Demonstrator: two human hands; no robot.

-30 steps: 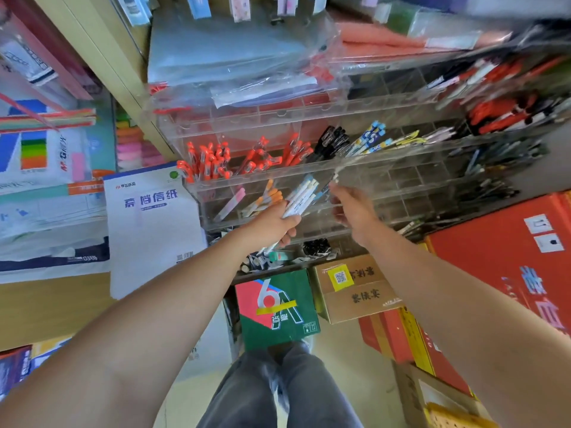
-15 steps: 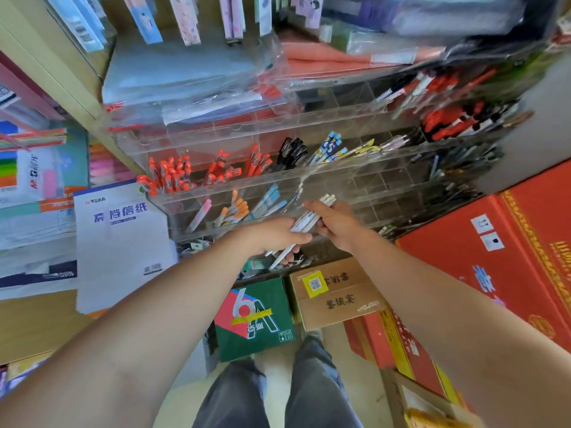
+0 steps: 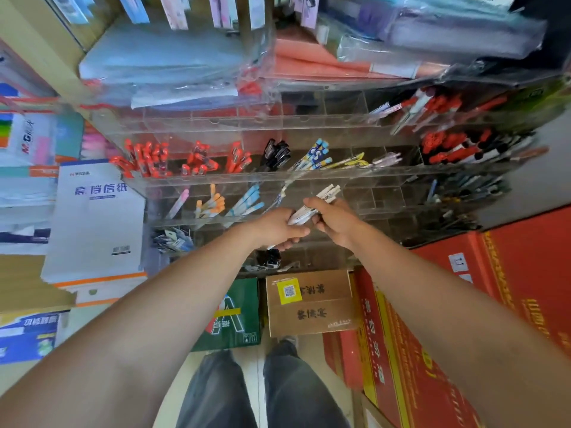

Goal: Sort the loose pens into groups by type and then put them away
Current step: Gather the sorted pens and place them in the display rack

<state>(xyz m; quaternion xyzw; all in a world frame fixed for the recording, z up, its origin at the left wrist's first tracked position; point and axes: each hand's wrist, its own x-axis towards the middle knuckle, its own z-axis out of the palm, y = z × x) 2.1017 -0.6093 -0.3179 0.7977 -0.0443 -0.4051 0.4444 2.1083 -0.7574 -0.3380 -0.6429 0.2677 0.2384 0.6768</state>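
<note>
A bundle of white pens is held between both hands in front of a clear acrylic pen rack. My left hand grips the bundle's lower end. My right hand grips the bundle higher up, and the pens' caps stick out above it. The rack's compartments hold sorted pens: red-orange ones at the left, black ones, blue-and-white ones, and orange-tipped ones on the lower row.
Big red cartons stand at the right, a brown box and a green box on the floor below the rack. White paper packs are stacked at the left. Plastic-wrapped folders lie above the rack.
My right hand came back from the rack's lower row and closed on the pen bundle that my left hand holds. The view shifted to the right along the rack.
</note>
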